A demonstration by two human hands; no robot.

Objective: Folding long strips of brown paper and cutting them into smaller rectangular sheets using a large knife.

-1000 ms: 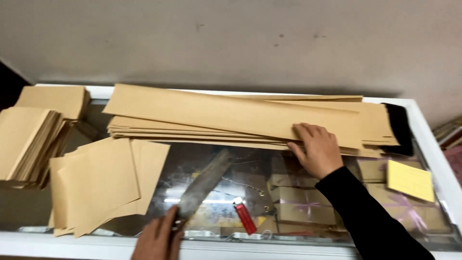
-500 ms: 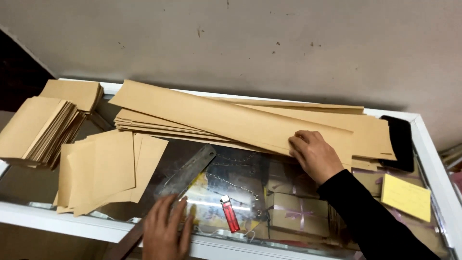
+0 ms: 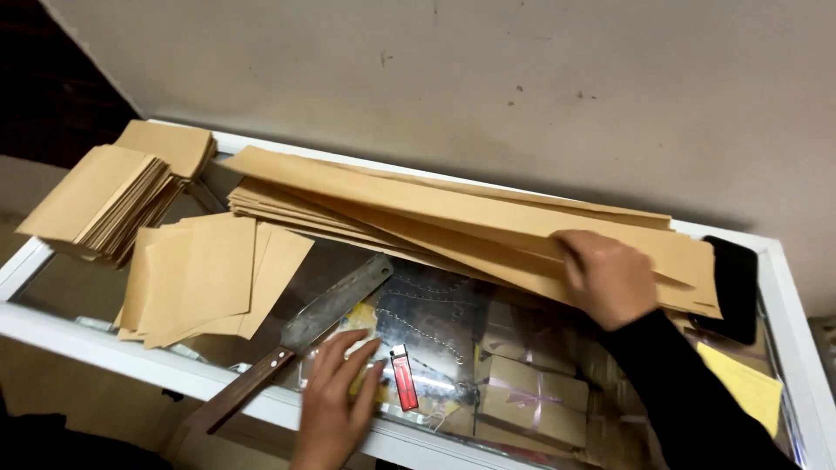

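Brown kraft paper fills most of this glass-topped counter, and the right hand lies palm down on the right end of the stack of long paper strips, fingers spread flat and pressing on the top sheets rather than closing around anything. That stack runs along the back edge of the counter, from just right of the middle-left to near the right edge, its sheets fanned slightly out of line. The left hand rests open on the glass at the front edge, fingers loosely extended and holding nothing; its fingertips lie just beside a red lighter, which lies flat on the glass. To the left of that hand lies a large knife with a wooden handle, its handle poking over the front edge and its broad blade angled toward the middle of the counter, the tip close to the long strips. Further left, a loose pile of cut paper rectangles sits near the front-left corner, and two thicker stacks of folded paper occupy the back-left corner. A black phone lies at the right edge, partly under the strips, with a yellow sheet in front of it.
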